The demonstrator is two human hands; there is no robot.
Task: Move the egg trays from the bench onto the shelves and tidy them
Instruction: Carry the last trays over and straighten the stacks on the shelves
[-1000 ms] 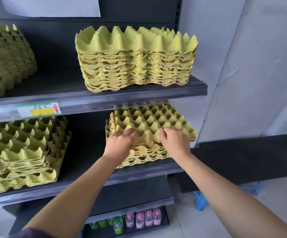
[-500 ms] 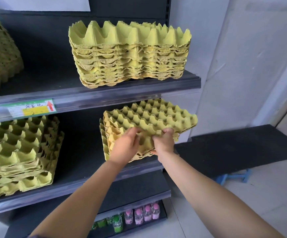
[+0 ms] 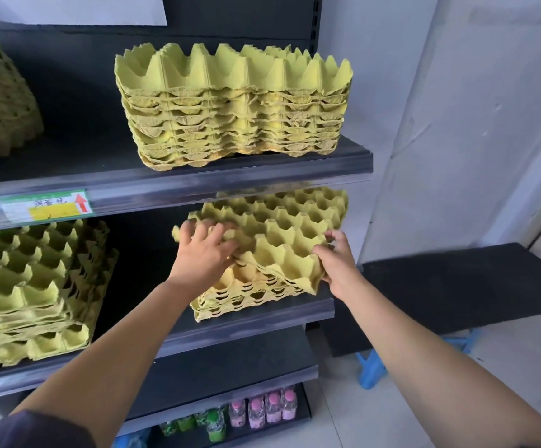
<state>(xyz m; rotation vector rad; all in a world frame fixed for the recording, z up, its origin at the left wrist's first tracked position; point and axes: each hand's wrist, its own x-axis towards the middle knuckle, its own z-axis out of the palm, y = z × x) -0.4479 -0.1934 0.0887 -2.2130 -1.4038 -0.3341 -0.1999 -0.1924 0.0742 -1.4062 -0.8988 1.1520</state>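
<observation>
Head view: top tray (image 3: 282,234) lies skewed on the stack (image 3: 237,299) at the 3 o'clock end of the middle shelf (image 3: 295,313). Left hand (image 3: 204,250) presses it, fingers spread; right hand (image 3: 337,265) pinches its 5 o'clock corner. Unnested, it could slide off.

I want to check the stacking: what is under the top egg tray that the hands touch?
Under the top tray lies a short stack of yellow trays on the middle shelf. Its back part is covered.
</observation>
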